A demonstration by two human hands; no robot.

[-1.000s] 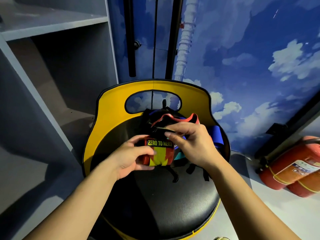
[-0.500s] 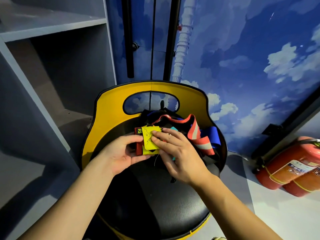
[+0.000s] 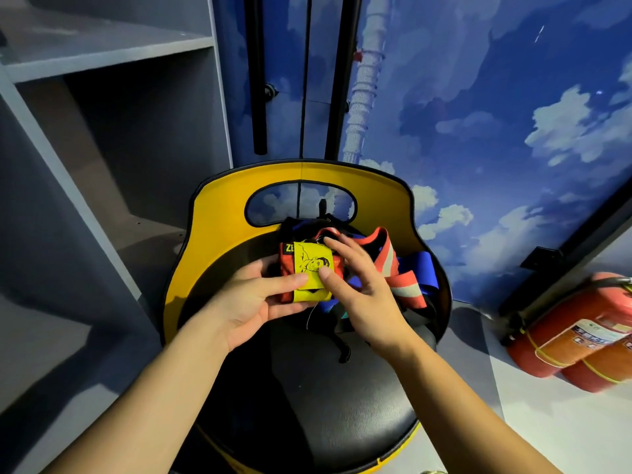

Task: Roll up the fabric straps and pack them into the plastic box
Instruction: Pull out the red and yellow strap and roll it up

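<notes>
Grey shelving (image 3: 102, 138) fills the left side, beside a black-seated chair (image 3: 328, 398) with a yellow back. The left hand (image 3: 253, 302) grips a rolled red strap (image 3: 313, 268) from the left, its thumb lying across the lower edge of the roll's yellow flap and its fingers curled underneath. On the red cloth only the white letters "ZE" can be read; the yellow flap carries a black line drawing of a figure. The right hand (image 3: 362, 289) comes in from the right with fingers spread and nearly straight, its thumb tip pressing the yellow flap and its fingertips reaching past the roll's top edge, so it touches rather than clasps. The roll is held just above the seat, in front of a loose heap of straps (image 3: 403, 275), red-and-grey and blue, lying against the chair back. At the far right, 2 red fire extinguishers (image 3: 581, 340) lie on the floor, their label text too small to read.
</notes>
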